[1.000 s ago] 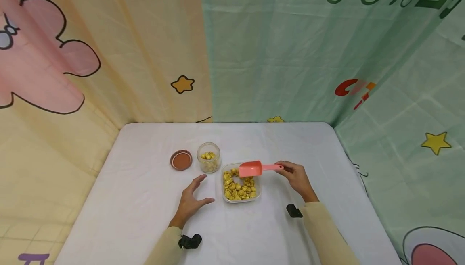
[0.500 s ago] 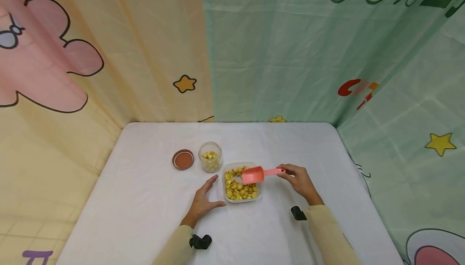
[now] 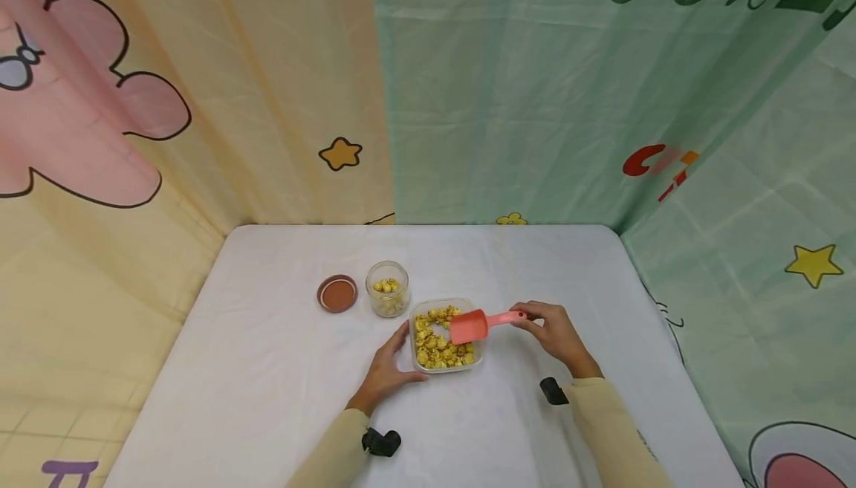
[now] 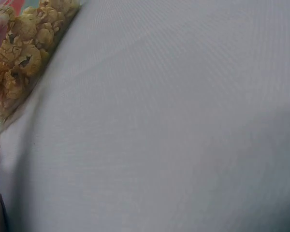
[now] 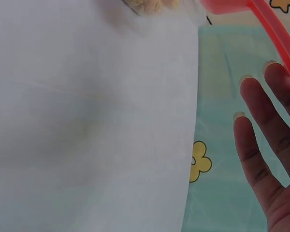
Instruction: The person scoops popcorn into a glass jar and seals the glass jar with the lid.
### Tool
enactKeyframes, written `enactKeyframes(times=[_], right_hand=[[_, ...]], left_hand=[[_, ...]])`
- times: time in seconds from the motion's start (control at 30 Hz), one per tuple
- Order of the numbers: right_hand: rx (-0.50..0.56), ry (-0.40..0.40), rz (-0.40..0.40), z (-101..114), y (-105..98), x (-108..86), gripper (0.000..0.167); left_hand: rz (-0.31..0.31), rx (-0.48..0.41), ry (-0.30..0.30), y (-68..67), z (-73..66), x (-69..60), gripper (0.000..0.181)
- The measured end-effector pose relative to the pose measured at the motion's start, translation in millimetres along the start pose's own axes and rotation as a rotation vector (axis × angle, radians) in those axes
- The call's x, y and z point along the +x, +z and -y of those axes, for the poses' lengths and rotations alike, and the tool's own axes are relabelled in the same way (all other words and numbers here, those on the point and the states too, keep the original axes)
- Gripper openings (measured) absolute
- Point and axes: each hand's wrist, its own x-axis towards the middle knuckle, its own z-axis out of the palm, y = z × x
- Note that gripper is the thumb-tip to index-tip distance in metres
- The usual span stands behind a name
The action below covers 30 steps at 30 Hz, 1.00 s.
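Note:
My right hand (image 3: 556, 337) pinches the end of a pink scoop's handle. The scoop (image 3: 469, 327) is tilted over the right part of a clear plastic container (image 3: 446, 371); whether its bowl touches the contents is unclear. Yellow popcorn (image 3: 441, 354) lies in the container, with a bare patch near the middle. My left hand (image 3: 384, 376) is at the container's left front corner, fingers along the left wall and thumb by the front edge, spread rather than curled. In the right wrist view the scoop handle (image 5: 273, 31) runs to the fingers, the other fingers extended.
Behind the container stands an open glass jar (image 3: 387, 289) partly filled with popcorn. A brown lid (image 3: 337, 293) lies to the jar's left. White cloth covers the table (image 3: 267, 369), and printed curtains (image 3: 495, 102) hang behind and on both sides.
My left hand has moved right and reached the container's left side. The scoop has come slightly toward me and right, its bowl tilting lower over the popcorn.

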Motion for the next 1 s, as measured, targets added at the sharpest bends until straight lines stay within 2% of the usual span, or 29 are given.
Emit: enactKeyframes(times=[0.2,0.4,0.73,1.0], right_hand=[[-0.049,-0.079,0.062,9,-5,7.9,0.020],[-0.148,-0.131,0.152,22,-13,16.9,0.018],[-0.438,-0.067,0.305,63,-21,37.1,0.018],[-0.494,-0.029,0.377,77,-15,45.7,0.016]], left_hand=[[0.006,-0.004,-0.045,3.2,-0.6,2.8,0.111],[0.012,0.001,-0.047,4.9,-0.3,3.6,0.111],[0.007,0.020,-0.043,7.3,0.4,6.0,0.113],[0.002,0.011,-0.037,7.8,-1.8,6.2,0.113]])
